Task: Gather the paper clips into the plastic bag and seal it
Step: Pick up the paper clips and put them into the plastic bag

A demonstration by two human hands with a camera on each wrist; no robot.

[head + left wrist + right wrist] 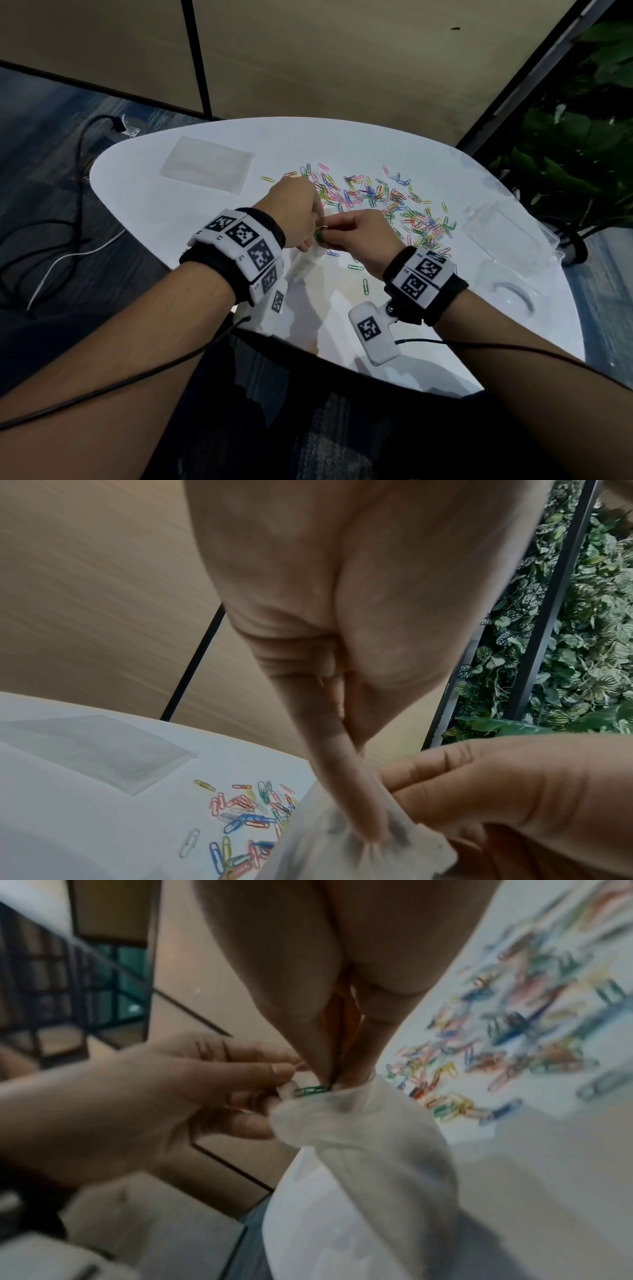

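Many coloured paper clips [394,205] lie scattered over the middle of the white table [212,246]. Just above its near part my left hand [317,231] pinches the mouth of a small clear plastic bag [303,265], which hangs down crumpled. In the left wrist view the left hand [373,831] grips the bag [342,859] by its rim. My right hand [330,236] meets it at the opening. In the right wrist view the right hand [329,1081] pinches a few clips, a green paper clip [310,1091] lying at the mouth of the bag [377,1150].
A flat stack of clear bags [209,166] lies at the table's far left. A clear plastic box [507,236] stands at the right edge, with leafy plants [575,144] beyond. Cables [68,240] run over the floor on the left. Loose clips [365,286] lie near my right wrist.
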